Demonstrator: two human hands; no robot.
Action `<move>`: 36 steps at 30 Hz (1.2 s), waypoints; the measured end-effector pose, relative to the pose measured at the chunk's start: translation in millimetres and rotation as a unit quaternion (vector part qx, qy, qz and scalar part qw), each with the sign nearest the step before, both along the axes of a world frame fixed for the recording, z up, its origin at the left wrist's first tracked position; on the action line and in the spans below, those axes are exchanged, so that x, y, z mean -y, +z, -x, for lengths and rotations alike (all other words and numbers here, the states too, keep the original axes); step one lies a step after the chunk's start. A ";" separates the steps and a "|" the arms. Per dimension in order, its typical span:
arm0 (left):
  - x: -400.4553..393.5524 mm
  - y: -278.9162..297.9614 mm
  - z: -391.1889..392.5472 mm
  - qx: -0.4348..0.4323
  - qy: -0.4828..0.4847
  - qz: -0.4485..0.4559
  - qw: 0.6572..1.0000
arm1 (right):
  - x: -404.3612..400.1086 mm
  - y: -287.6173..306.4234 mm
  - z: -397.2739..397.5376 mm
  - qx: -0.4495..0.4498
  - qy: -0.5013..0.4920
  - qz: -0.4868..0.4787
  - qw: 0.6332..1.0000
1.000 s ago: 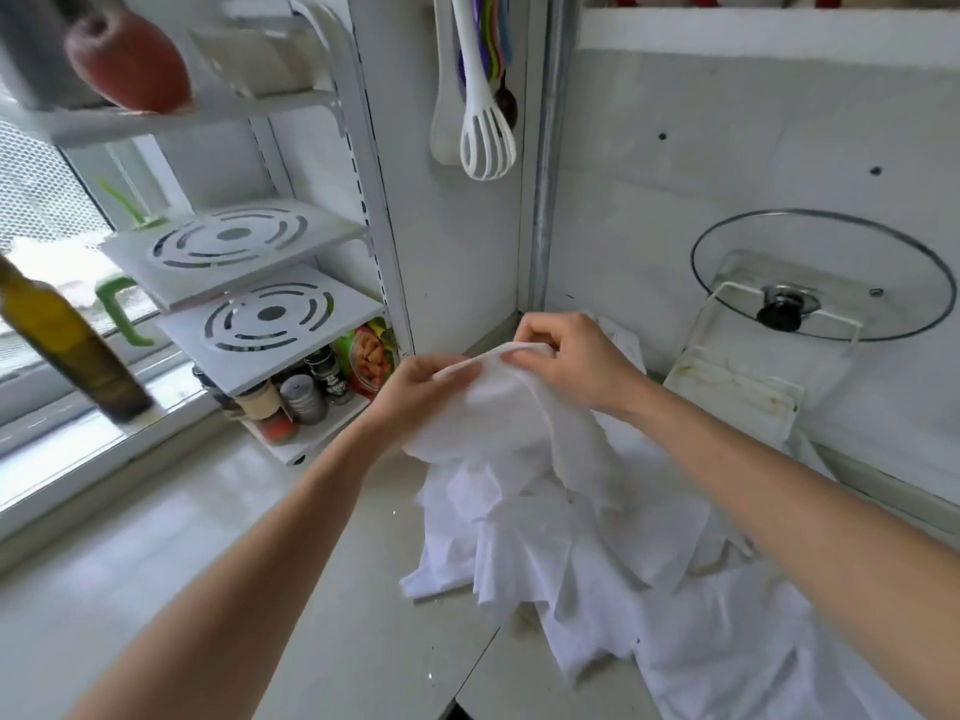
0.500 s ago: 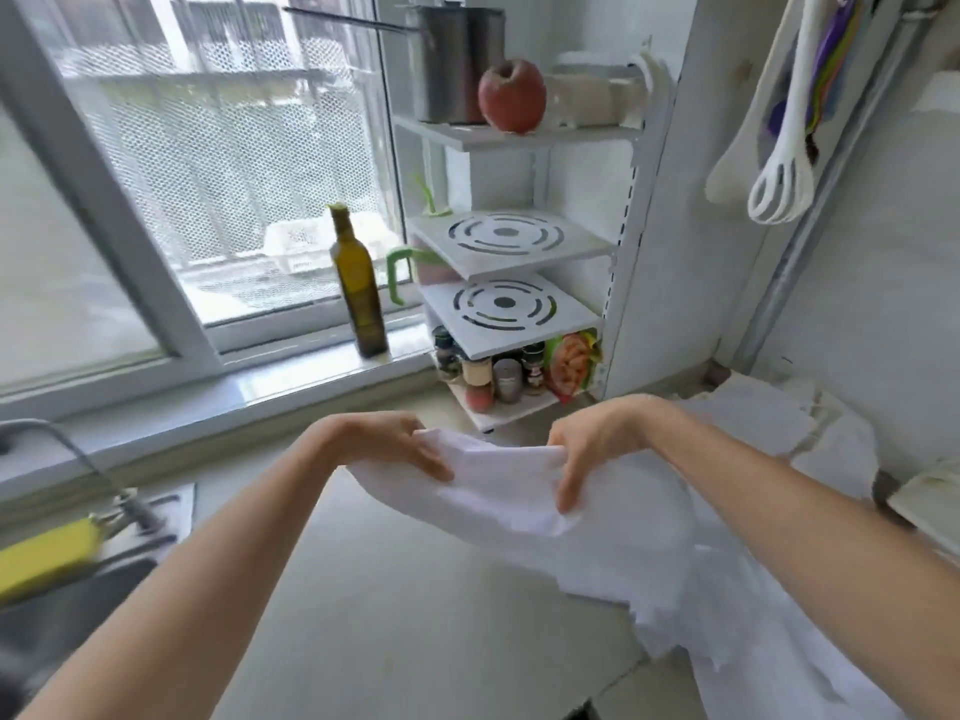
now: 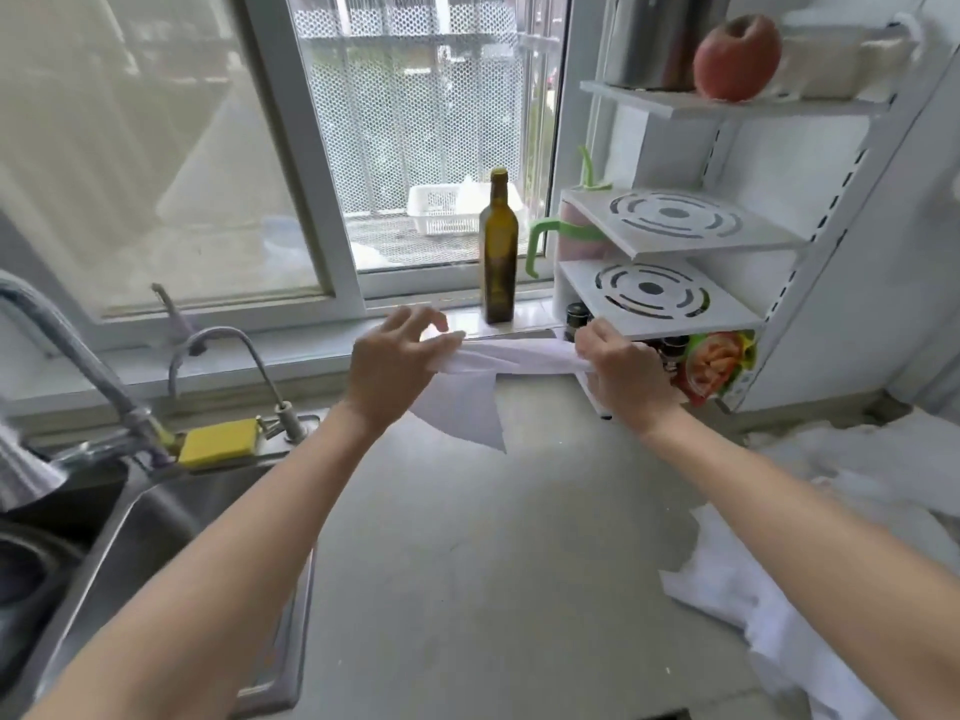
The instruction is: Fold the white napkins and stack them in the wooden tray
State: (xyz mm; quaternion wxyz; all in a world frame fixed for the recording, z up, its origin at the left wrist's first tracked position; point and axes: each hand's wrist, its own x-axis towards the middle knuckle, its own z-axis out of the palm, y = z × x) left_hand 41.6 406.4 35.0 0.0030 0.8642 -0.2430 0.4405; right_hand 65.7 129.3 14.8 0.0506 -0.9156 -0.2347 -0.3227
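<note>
Two bare arms reach forward over a pale grey kitchen counter [image 3: 467, 553], stretching a white napkin [image 3: 483, 376] taut in the air between them. The left hand [image 3: 389, 363] pinches one end between thumb and curled fingers, its upper fingers lifted loose; the right hand [image 3: 621, 374] is clenched around the other end. A loose triangular flap of the cloth hangs down between the wrists, clear of the counter.

Behind the hands, a dark green glass bottle [image 3: 498, 252] stands on the window sill, beside a white tiered rack [image 3: 670, 262] with slotted shelves. A red apple [image 3: 736, 57] sits on the rack's top shelf, next to a steel pot [image 3: 654, 39]; spice jars crowd the bottom tier. At left, a steel sink [image 3: 130, 522] with two taps carries a yellow sponge [image 3: 218, 443] on its rim. A heap of unfolded white napkins [image 3: 810, 563] lies on the counter at right, under the right forearm.

Half a second earlier the napkin sagged in a broad sheet, trailing onto the heap; it is now pulled free and drawn into a narrow band, held higher and farther forward, and the view has swung left to take in the sink.
</note>
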 end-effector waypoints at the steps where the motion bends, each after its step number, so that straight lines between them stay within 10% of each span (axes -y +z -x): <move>1: -7.2 -14.0 4.5 -0.002 -0.014 -0.035 0.999 | -0.2 -12.0 6.6 -0.011 0.019 0.024 0.999; 8: -17.9 -131.0 58.5 -0.288 -0.024 -0.155 0.945 | -0.7 -119.5 63.3 -0.288 0.047 0.216 0.932; 13: 0.4 -173.5 91.9 -0.687 0.104 -0.182 0.696 | -7.6 -159.5 98.2 -0.488 0.005 0.260 0.833; 22: -1.0 -174.2 104.2 -0.810 0.102 -0.161 0.555 | 4.3 -161.1 111.3 -0.701 -0.022 0.173 0.691; 28: -14.7 -173.1 90.2 -0.811 0.075 0.002 0.581 | 11.9 -159.3 95.8 -0.730 -0.023 0.094 0.677; 32: -28.0 -183.9 70.3 -0.739 0.103 0.218 0.630 | 10.1 -157.4 71.3 -0.667 -0.049 -0.116 0.735; 36: -23.2 -199.4 53.3 -0.700 0.150 0.248 0.653 | -5.7 -175.4 42.4 -0.554 -0.107 -0.127 0.816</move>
